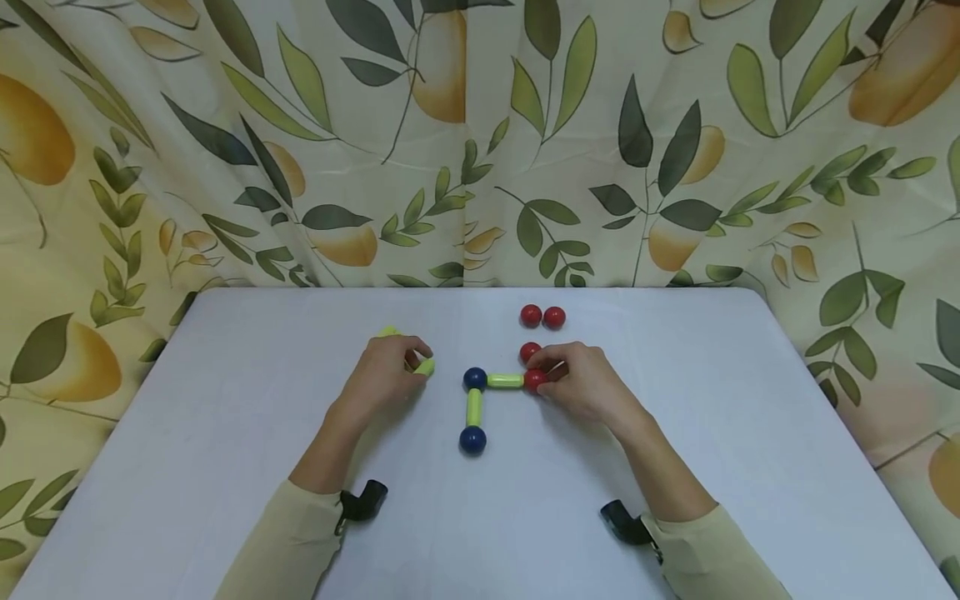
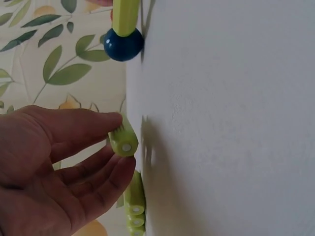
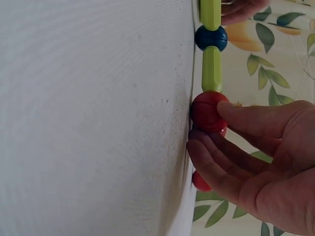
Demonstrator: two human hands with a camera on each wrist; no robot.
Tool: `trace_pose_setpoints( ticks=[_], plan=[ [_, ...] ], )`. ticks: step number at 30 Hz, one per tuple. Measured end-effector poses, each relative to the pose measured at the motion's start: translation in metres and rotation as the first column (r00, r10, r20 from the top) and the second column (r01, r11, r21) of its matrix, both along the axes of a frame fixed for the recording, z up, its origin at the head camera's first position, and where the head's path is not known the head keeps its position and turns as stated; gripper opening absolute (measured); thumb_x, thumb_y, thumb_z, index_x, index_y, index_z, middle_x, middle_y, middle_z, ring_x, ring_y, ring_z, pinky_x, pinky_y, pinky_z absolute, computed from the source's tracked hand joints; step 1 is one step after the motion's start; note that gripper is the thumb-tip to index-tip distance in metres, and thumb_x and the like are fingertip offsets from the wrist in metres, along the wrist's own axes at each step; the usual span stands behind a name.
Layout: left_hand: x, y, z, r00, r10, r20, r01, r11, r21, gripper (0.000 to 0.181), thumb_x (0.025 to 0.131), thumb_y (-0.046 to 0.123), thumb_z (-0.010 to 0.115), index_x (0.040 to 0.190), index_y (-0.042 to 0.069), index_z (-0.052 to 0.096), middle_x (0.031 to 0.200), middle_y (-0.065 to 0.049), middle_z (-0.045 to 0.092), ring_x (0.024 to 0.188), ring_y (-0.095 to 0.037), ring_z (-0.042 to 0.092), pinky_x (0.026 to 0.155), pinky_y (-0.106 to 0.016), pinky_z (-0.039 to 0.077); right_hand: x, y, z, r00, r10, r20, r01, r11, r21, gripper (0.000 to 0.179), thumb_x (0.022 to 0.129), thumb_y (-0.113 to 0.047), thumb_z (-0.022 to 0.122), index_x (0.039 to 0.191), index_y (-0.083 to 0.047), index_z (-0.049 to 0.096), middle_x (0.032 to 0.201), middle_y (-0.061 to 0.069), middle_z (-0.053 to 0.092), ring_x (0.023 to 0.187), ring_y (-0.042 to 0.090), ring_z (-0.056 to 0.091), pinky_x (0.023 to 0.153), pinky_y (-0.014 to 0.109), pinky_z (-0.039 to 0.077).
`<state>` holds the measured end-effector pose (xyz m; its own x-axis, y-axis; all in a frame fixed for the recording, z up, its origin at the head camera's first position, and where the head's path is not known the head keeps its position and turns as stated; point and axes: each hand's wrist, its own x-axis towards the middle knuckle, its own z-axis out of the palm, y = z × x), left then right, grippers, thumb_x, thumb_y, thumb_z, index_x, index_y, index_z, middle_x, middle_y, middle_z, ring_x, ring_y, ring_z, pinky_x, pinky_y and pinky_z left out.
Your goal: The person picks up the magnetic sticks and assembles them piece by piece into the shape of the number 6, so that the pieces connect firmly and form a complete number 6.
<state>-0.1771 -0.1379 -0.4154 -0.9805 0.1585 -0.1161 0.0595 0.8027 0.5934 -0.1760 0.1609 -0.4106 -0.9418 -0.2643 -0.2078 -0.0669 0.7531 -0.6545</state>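
My left hand [image 1: 381, 372] pinches a short yellow-green rod [image 2: 124, 140] between thumb and fingers, its round end disc facing the left wrist camera. With thumb and fingers my right hand [image 1: 587, 382] grips a red ball [image 3: 209, 112]. That ball touches the right end of a green rod [image 1: 506, 381], whose other end meets a blue ball [image 1: 475, 379]. From there a second green rod [image 1: 474, 407] runs toward the table's front to another blue ball [image 1: 472, 440], making an L shape. Another red ball [image 1: 529, 352] sits just behind the right fingers, partly covered.
Two red balls [image 1: 542, 317] lie side by side at the back of the white table [image 1: 300, 333]. Several more green rods [image 2: 134, 196] lie beyond the left hand, mostly hidden by it in the head view. A leaf-patterned curtain [image 1: 465, 150] hangs behind.
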Motion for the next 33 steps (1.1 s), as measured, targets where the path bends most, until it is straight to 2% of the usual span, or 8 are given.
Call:
trace_pose_setpoints(
  ticks=[7,14,19,21,26,30,33],
  plan=[
    [0.01,0.005,0.004,0.996,0.033,0.081,-0.04,0.996,0.083,0.029,0.087,0.008,0.08,0.116,0.01,0.076,0.095,-0.006,0.069,0.082,-0.02,0.063,0.065,-0.027,0.052,0.0,0.0,0.002,1.0,0.0,0.004,0.0,1.0,0.001,0.032,0.09,-0.009,0.078,0.122,-0.012,0.076,0.115,0.011,0.072,0.102,0.029,0.065,0.085,0.037,0.059],
    [0.024,0.009,0.002,0.987,0.021,0.159,-0.05,0.982,0.182,0.026,0.086,0.011,0.083,0.111,0.012,0.077,0.09,-0.003,0.069,0.075,-0.017,0.064,0.061,-0.027,0.053,0.0,0.0,0.003,1.0,0.002,0.009,-0.002,1.0,0.007,0.031,0.09,-0.008,0.078,0.121,-0.012,0.076,0.115,0.012,0.072,0.103,0.029,0.066,0.085,0.038,0.058],
    [0.036,0.012,0.004,0.983,0.025,0.18,-0.067,0.971,0.229,0.024,0.085,0.012,0.084,0.108,0.014,0.077,0.087,-0.001,0.07,0.069,-0.014,0.066,0.063,-0.027,0.053,-0.001,-0.001,0.002,1.0,0.005,0.015,-0.005,1.0,0.005,0.031,0.09,-0.008,0.079,0.121,-0.012,0.077,0.114,0.012,0.072,0.103,0.028,0.065,0.085,0.038,0.058],
    [0.042,0.013,0.005,0.981,0.025,0.194,-0.08,0.956,0.282,0.024,0.085,0.011,0.083,0.108,0.013,0.077,0.088,-0.002,0.07,0.069,-0.013,0.068,0.065,-0.027,0.055,-0.001,-0.001,0.002,1.0,0.004,0.015,-0.004,1.0,0.006,0.032,0.09,-0.008,0.079,0.121,-0.012,0.076,0.114,0.012,0.072,0.103,0.029,0.065,0.085,0.037,0.058],
    [0.059,0.016,0.008,0.962,0.028,0.271,-0.146,0.893,0.426,0.025,0.084,0.006,0.081,0.108,0.011,0.077,0.09,-0.007,0.069,0.068,-0.019,0.073,0.067,-0.032,0.062,0.0,-0.001,0.002,1.0,-0.001,0.012,0.001,1.0,0.005,0.032,0.09,-0.009,0.079,0.121,-0.013,0.076,0.115,0.012,0.072,0.103,0.029,0.065,0.084,0.036,0.058],
    [0.072,0.016,0.009,0.936,0.033,0.349,-0.207,0.855,0.475,0.027,0.083,0.003,0.082,0.108,0.01,0.076,0.092,-0.01,0.068,0.067,-0.023,0.073,0.068,-0.035,0.064,0.0,-0.001,0.002,1.0,0.0,0.007,0.0,1.0,0.004,0.032,0.09,-0.009,0.079,0.122,-0.013,0.076,0.114,0.011,0.072,0.104,0.029,0.065,0.085,0.036,0.059],
    [0.081,0.018,0.008,0.916,0.015,0.4,-0.231,0.836,0.498,0.028,0.082,0.003,0.082,0.109,0.008,0.075,0.094,-0.011,0.066,0.067,-0.022,0.073,0.068,-0.036,0.064,0.0,-0.001,0.002,1.0,-0.001,0.001,0.001,1.0,0.009,0.032,0.09,-0.008,0.079,0.121,-0.012,0.076,0.114,0.011,0.073,0.103,0.029,0.065,0.085,0.037,0.058]
  ],
)
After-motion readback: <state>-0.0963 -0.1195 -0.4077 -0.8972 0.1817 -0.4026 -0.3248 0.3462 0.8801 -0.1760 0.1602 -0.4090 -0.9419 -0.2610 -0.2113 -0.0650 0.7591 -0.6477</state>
